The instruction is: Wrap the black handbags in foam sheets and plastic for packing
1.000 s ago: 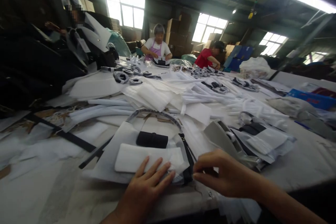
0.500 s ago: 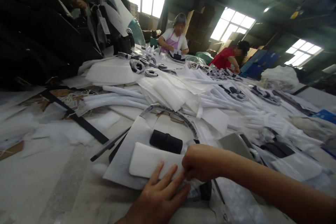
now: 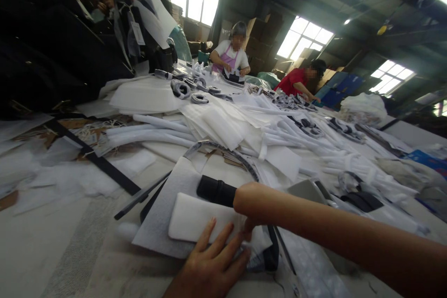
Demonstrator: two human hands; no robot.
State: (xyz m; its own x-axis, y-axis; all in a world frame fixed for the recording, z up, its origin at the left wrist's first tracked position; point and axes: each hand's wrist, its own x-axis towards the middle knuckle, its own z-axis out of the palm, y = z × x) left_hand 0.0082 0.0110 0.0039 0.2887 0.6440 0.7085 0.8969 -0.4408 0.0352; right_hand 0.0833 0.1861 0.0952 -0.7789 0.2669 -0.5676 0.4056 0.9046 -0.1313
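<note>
My left hand (image 3: pixel 213 256) lies with its fingers spread over the lower edge of a white foam pad (image 3: pixel 195 216). The pad rests on a thin white foam sheet (image 3: pixel 157 223), on top of a dark bag whose edge shows at the right. Over the pad's right end is my right hand (image 3: pixel 249 207), closed, its fingertips bent down beside clear plastic film (image 3: pixel 261 242); what they grip is hidden. A black rolled strap (image 3: pixel 214 190) lies along the pad's upper edge, partly covered by my right hand. Behind it arches the film-wrapped handle (image 3: pixel 223 145).
Foam sheets (image 3: pixel 223 123) and white foam tubes (image 3: pixel 153 135) are heaped beyond the bag. A black strip (image 3: pixel 108 172) crosses the table at left. Wrapped rings (image 3: pixel 179 88) lie farther back. Two people work across the table; another hand (image 3: pixel 106 2) shows at upper left.
My right hand has shifted slightly left and now covers the right end of the black strap. The left hand stays spread on the pad. The view has tilted a little.
</note>
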